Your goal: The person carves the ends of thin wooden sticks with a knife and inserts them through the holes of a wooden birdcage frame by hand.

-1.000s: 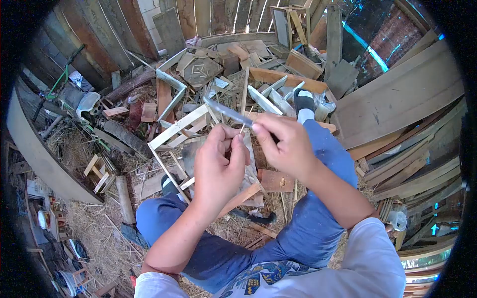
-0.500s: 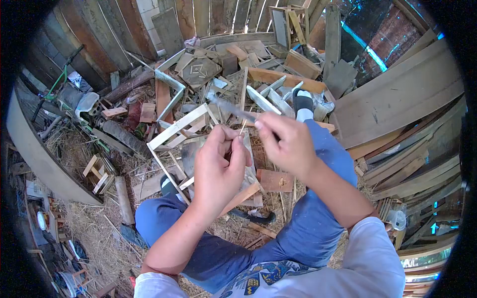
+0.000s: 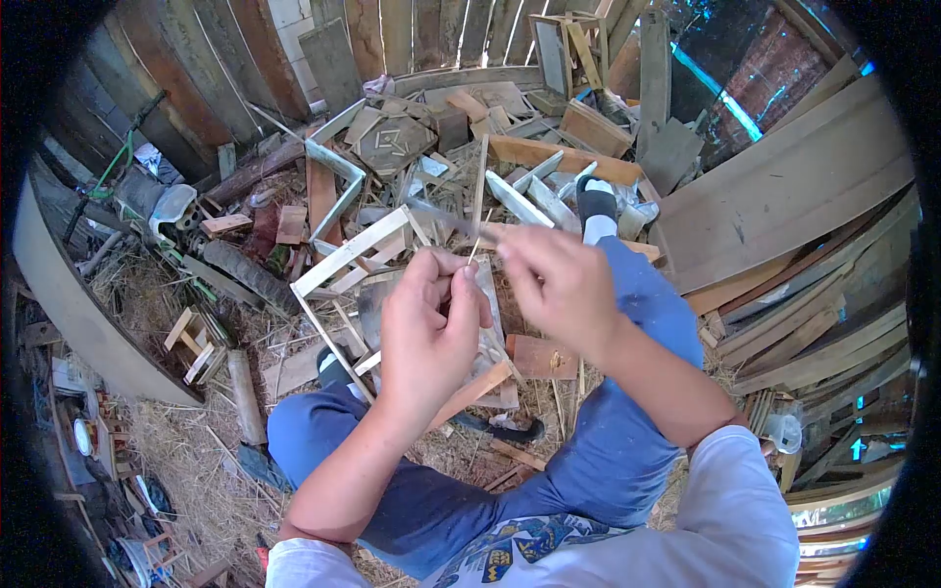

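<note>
My left hand (image 3: 431, 312) is closed, with a thin pale wooden stick (image 3: 475, 249) pinched upright between thumb and forefinger. My right hand (image 3: 559, 284) grips a knife (image 3: 453, 220), its blade blurred by motion and pointing to the upper left. The blade crosses at the stick's upper end; whether it touches cannot be made out. Most of the knife's handle is hidden in my fingers. Beneath my hands stands a light wooden frame (image 3: 350, 252), with a small reddish-brown board (image 3: 545, 357) to its right.
My legs are bent to both sides of the wooden frame. A wide board (image 3: 784, 186) leans at the right, and stacked planks (image 3: 823, 323) lie below it. Wood scraps (image 3: 397, 142) cover the ground ahead. A curved panel (image 3: 83, 294) stands at the left, near straw (image 3: 181, 441).
The knife and my right hand have shifted slightly down, and the blade lies at a slightly different angle. My left hand keeps the stick in nearly the same place.
</note>
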A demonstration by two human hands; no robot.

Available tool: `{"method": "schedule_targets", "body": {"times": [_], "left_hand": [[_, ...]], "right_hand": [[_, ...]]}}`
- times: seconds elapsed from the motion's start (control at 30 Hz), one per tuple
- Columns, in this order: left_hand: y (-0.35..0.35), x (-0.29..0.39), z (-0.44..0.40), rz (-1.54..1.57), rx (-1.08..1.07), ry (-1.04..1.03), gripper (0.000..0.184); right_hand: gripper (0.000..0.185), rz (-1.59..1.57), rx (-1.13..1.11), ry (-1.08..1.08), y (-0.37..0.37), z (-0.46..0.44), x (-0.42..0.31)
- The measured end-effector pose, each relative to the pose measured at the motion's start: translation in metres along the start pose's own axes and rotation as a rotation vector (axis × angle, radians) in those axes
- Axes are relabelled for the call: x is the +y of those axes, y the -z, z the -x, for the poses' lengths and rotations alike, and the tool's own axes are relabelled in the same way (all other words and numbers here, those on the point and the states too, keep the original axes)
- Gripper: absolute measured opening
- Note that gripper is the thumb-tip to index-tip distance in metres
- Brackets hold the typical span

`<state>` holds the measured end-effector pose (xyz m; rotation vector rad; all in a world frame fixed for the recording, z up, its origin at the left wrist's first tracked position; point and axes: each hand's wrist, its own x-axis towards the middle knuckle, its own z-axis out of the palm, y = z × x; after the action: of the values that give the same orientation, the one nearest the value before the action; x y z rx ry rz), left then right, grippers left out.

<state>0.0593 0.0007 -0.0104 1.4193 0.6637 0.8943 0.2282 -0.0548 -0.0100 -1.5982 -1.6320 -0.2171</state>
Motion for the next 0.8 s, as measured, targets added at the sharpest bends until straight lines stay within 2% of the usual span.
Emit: {"method": "schedule_targets", "body": {"times": [0.07, 0.2, 0.37, 0.47, 0.57, 0.63, 0.73, 0.77, 0.8], "left_hand": [[0.000, 0.000, -0.002, 0.023, -0.005, -0.003, 0.007], [0.002, 0.005, 0.001, 0.020, -0.008, 0.031, 0.009], [0.004, 0.007, 0.000, 0.034, -0.012, 0.061, 0.011], [0.007, 0.008, 0.001, 0.017, -0.012, 0.049, 0.012], [0.008, 0.003, -0.001, -0.009, 0.005, 0.043, 0.012], [0.007, 0.007, -0.002, 0.036, 0.025, 0.042, 0.010], [0.008, 0.006, 0.001, 0.005, 0.036, 0.012, 0.007], [0.007, 0.006, -0.001, 0.005, 0.035, 0.005, 0.007], [0.007, 0.005, -0.002, -0.011, 0.039, 0.006, 0.007]], "right_hand": [[0.007, 0.045, -0.117, 0.068, 0.003, 0.006, -0.008], [0.008, 0.054, -0.037, 0.031, 0.003, -0.002, -0.001], [0.007, 0.061, -0.087, 0.119, 0.004, 0.001, -0.011], [0.008, 0.058, -0.017, 0.031, 0.002, 0.000, -0.006], [0.009, 0.091, -0.147, 0.140, 0.000, 0.005, -0.009], [0.011, 0.010, 0.003, 0.097, -0.006, 0.000, 0.002], [0.010, 0.033, -0.006, 0.161, 0.000, -0.001, -0.003], [0.009, 0.037, -0.104, 0.130, 0.001, 0.007, -0.009], [0.009, 0.036, -0.102, 0.132, 0.001, 0.004, -0.008]]}}
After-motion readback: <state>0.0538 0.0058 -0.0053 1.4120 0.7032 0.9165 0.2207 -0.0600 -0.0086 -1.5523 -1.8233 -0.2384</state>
